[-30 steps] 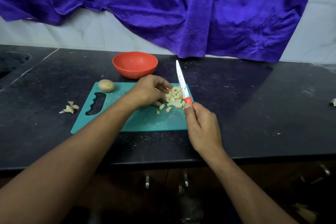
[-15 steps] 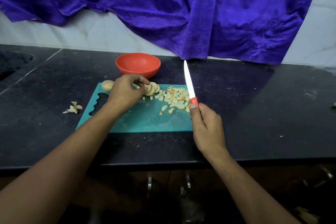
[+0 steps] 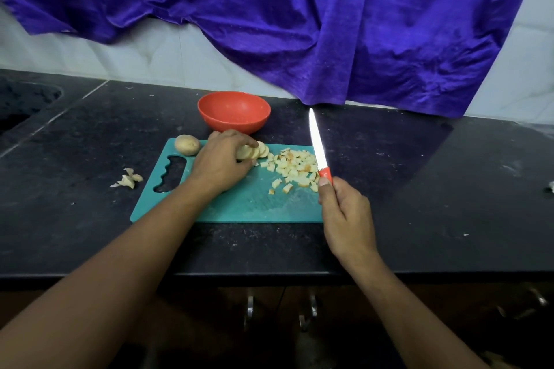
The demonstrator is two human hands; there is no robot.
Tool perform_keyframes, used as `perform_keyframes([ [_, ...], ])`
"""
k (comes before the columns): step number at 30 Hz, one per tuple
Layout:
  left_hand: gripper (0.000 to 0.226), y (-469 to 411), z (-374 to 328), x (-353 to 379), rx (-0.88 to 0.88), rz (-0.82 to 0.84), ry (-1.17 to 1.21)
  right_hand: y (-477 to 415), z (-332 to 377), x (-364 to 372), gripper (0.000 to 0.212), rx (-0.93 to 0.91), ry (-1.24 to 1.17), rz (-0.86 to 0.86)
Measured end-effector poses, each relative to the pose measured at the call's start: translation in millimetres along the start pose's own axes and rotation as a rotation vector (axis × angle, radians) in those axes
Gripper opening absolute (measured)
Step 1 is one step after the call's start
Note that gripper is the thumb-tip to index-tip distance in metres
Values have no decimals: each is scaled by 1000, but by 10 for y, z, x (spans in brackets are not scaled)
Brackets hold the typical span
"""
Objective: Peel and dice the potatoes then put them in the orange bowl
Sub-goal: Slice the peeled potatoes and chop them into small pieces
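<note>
A teal cutting board (image 3: 239,204) lies on the black counter. My left hand (image 3: 221,162) grips a stack of round potato slices (image 3: 254,152) near the board's far edge. To their right spreads a pile of diced potato (image 3: 295,169). My right hand (image 3: 344,213) holds a knife (image 3: 319,148) by its orange handle, white blade pointing up and away over the board's right edge. A whole unpeeled potato (image 3: 187,145) rests at the board's far left corner. The orange bowl (image 3: 234,112) stands just behind the board, and no dice show in it.
Potato peel scraps (image 3: 127,180) lie on the counter left of the board. A sink recess (image 3: 21,102) is at the far left. A purple cloth (image 3: 299,24) hangs over the white wall behind. The counter's front edge runs under my forearms.
My left hand left the diced pile and moved left to the potato slices, which it now grips. The right hand kept the knife raised beside the dice.
</note>
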State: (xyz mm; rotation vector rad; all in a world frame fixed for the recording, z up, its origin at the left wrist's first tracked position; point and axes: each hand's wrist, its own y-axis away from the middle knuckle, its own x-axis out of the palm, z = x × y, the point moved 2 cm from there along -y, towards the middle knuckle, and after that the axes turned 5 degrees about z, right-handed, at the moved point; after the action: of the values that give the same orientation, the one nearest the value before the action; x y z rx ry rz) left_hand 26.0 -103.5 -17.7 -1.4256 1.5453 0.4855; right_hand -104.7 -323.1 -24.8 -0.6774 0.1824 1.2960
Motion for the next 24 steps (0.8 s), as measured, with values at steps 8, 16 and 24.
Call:
perform_keyframes([
  [8,23,282,65,-171,-16,-133,34,1,17,13,41,-8,22,2],
  [16,29,782,214,-322,33,14,190,3,34,25,40,-12,77,19],
  [24,25,906,247,-341,64,-32,106,53,142,54,40,-61,298,74],
])
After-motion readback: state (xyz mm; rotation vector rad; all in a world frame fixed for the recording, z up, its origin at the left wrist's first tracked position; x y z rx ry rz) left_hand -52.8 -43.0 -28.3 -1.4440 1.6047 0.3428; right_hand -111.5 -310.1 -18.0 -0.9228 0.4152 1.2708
